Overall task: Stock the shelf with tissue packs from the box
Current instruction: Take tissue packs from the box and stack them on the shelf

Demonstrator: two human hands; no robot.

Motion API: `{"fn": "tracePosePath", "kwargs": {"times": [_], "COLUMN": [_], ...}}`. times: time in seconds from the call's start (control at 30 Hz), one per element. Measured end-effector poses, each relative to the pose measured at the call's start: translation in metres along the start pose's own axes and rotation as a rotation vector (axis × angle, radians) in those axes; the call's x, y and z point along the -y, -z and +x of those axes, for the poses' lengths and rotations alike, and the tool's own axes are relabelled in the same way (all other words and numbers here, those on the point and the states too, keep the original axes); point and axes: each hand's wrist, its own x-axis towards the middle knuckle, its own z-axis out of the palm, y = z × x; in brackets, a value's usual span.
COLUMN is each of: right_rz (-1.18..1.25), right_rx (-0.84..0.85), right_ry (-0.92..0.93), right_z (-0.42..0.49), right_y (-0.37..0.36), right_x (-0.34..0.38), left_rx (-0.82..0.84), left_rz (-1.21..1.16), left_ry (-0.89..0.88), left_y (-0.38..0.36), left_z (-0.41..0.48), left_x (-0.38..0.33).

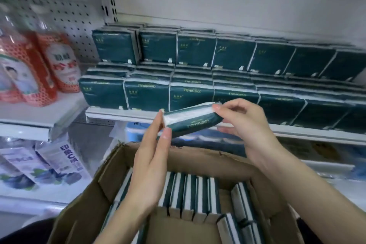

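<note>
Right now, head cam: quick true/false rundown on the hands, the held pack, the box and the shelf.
1. Both the left hand and the right hand are on one dark green tissue pack, held above the cardboard box. True.
2. The cardboard box is empty. False: boxed packs stand on edge inside it.
3. The shelf already holds rows of shelved packs. True.
4. The red-labelled bottles stand to the right of the shelved packs. False: they are to the left, on the neighbouring shelf.
</note>
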Motion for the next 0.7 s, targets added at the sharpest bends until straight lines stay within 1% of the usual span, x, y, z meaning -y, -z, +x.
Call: {"fn": "tracePosePath", "kwargs": {"times": [0.1,0.17,0.27,0.4,0.5,0.57,0.63,0.7], "right_rz": [0.103,0.078,-0.038,-0.317,-0.419,-0.450,-0.457,-0.476], "right_rx": [0.024,0.059,0.044,-0.037,-0.036,-0.037,-0.042,-0.030], "right_ry": [0.033,0.117,0.286,0.488,0.557,0.588,0.590,0.574], "right_z": [0.006,0.011,0.027,0.063,0.093,0.114,0.135,0.153], "right_y": [-0.016,-0.027,-0.043,-0.062,-0.078,-0.088,-0.097,-0.107], "right_x": [0.017,0.029,0.047,0.065,0.070,0.072,0.072,0.070], "left_rx": [0.006,-0.010,-0.014,0.013,0.016,-0.051,-0.167,-0.253], "left_rz": [0.069,0.101,0.148,0.149,0.294,0.469,0.600,0.676], "left_ry": [-0.033,-0.056,-0.088,-0.097,-0.155,-0.234,-0.283,-0.238], "left_y": [0.006,0.010,0.016,0.030,0.048,0.066,0.088,0.108], "left_z": [0.021,0.041,0.077,0.130,0.165,0.185,0.206,0.225], "left_x": [-0.025,-0.041,-0.067,-0.094,-0.105,-0.103,-0.095,-0.083]}}
